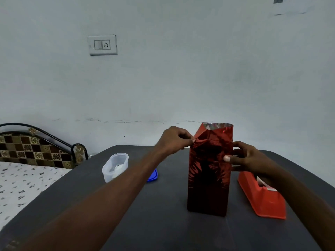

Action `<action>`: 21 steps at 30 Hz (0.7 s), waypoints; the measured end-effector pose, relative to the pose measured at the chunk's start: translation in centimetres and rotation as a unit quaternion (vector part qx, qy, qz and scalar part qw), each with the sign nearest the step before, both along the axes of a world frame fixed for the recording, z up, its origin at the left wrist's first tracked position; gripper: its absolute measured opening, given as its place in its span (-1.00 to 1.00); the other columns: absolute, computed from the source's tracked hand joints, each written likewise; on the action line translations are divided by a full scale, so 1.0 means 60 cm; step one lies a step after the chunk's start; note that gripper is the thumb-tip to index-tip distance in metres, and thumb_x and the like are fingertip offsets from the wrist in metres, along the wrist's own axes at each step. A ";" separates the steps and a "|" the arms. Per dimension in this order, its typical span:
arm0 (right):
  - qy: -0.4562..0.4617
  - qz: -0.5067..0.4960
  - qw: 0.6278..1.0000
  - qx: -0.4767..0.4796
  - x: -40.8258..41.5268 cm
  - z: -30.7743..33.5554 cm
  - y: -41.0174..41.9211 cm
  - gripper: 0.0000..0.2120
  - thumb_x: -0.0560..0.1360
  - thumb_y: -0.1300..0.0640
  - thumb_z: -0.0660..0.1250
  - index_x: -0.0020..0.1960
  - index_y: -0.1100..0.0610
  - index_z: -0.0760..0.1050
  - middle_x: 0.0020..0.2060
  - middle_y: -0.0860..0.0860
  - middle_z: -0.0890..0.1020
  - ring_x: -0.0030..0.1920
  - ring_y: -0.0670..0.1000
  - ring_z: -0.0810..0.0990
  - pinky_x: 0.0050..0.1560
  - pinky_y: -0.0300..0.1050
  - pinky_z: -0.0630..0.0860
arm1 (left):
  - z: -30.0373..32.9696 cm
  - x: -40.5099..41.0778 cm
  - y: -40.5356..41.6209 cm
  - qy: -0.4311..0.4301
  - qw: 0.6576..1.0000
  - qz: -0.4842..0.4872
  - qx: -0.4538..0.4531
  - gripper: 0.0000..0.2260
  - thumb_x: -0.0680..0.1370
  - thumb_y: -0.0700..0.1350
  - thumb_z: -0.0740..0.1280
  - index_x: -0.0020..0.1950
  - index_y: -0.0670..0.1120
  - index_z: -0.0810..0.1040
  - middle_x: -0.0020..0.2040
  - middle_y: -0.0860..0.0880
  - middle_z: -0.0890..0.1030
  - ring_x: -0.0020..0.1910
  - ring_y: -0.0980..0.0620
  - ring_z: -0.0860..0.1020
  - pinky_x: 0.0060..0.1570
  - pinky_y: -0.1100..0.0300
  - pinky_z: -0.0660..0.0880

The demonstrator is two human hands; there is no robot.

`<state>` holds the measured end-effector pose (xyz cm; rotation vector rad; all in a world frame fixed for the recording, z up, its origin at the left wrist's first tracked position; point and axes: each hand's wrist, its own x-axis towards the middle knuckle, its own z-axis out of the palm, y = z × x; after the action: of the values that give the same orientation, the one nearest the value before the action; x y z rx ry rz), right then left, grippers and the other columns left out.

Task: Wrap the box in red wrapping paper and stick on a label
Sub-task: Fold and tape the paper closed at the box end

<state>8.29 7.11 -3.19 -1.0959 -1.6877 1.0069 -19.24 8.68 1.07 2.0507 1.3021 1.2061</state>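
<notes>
Forearms over dark table, left hand pinching red paper top corner, right hand gripping its side, tape dispenser right, tub and blue lid left.

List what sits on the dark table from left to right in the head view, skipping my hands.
Clear plastic container → blue lid, partly hidden behind the left forearm → upright box in red wrapping paper → red tape dispenser.
</notes>
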 end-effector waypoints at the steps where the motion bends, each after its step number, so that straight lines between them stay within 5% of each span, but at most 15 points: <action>1: 0.000 -0.002 1.000 -0.002 0.003 -0.001 -0.001 -0.41 0.32 0.03 0.55 0.32 0.02 0.48 0.12 0.06 0.69 0.11 0.05 0.69 0.14 0.09 0.62 | -0.002 0.004 0.002 0.004 1.000 0.000 0.005 -0.94 0.49 -0.15 0.48 -0.07 -0.10 0.73 -0.18 0.00 0.72 -0.22 0.19 0.64 -0.08 0.15 0.64; 6: -0.012 -0.002 1.000 -0.002 0.004 0.000 -0.003 -0.33 0.29 -0.07 0.63 0.32 0.01 0.47 0.12 0.05 0.69 0.11 0.05 0.69 0.16 0.11 0.61 | 0.008 0.010 0.014 0.067 0.997 -0.012 0.027 -0.89 0.47 -0.04 0.51 -0.05 -0.03 0.74 -0.15 0.07 0.72 -0.13 0.18 0.66 -0.08 0.27 0.54; 11: -0.028 -0.006 1.000 -0.002 -0.003 0.005 -0.004 -0.50 0.43 0.11 0.52 0.32 0.02 0.47 0.12 0.06 0.68 0.10 0.06 0.69 0.20 0.16 0.59 | 0.031 0.013 0.024 0.163 0.985 -0.047 0.029 -0.80 0.46 0.01 0.52 0.06 0.01 0.73 -0.04 0.10 0.72 -0.13 0.29 0.62 -0.08 0.42 0.45; 17: -0.034 -0.018 0.999 0.000 -0.005 0.006 -0.010 -0.54 0.46 0.15 0.50 0.31 0.02 0.47 0.12 0.08 0.68 0.09 0.05 0.69 0.16 0.11 0.62 | 0.048 0.016 0.033 0.226 0.972 -0.070 0.005 -0.75 0.47 0.02 0.51 0.12 0.02 0.72 0.03 0.08 0.70 -0.14 0.36 0.57 -0.04 0.36 0.44; 21: -0.064 -0.048 0.997 0.016 -0.009 0.008 -0.017 -0.34 0.29 -0.08 0.55 0.34 -0.04 0.44 0.13 0.03 0.67 0.13 0.04 0.67 0.23 0.19 0.57 | 0.065 0.021 0.032 0.260 0.962 -0.083 -0.026 -0.72 0.43 0.10 0.53 0.10 0.05 0.72 0.01 0.10 0.72 0.00 0.08 0.66 0.14 0.10 0.54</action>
<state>7.76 6.12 -2.72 -1.2312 -1.7299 0.8620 -17.97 10.62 4.95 2.4771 1.3205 0.5677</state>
